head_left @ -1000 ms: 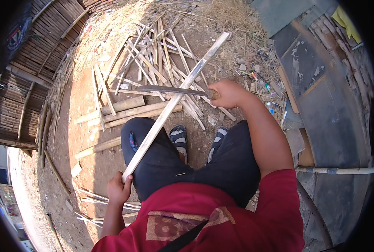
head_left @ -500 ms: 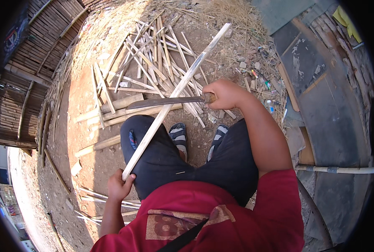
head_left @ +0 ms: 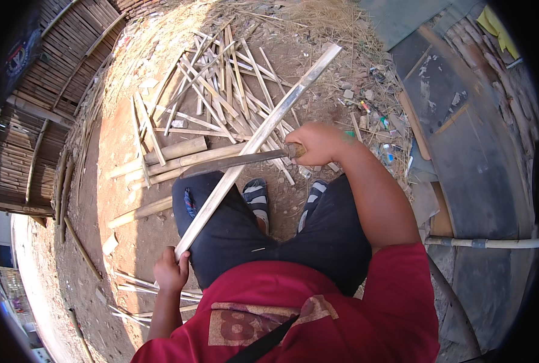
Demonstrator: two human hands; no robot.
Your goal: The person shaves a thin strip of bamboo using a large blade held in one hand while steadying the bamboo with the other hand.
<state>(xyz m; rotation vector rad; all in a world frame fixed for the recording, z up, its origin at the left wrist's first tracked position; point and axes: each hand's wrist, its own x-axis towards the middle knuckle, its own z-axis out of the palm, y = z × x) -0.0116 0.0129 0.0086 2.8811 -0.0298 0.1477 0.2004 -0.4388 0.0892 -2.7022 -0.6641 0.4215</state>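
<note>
A long, straight pale strip [head_left: 261, 139] slants with its narrow-looking near end toward 7 o'clock and its far end toward 1 o'clock, a grayish patch darkening its upper half. Across it, just above its midpoint in view, stretches a long-bladed knife [head_left: 215, 165], its dull dark-gray blade pointing toward 9 o'clock, dipping slightly, and its brown, partly covered handle toward 3 o'clock. The strip appears in one piece at the crossing.

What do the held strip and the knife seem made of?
Strip: probably unpainted bamboo or wood, pale with greyish patches. Knife blade: likely dull metal, slim and greyish. Handle: perhaps bare wood, brownish, though the right hand partly covers it.
</note>
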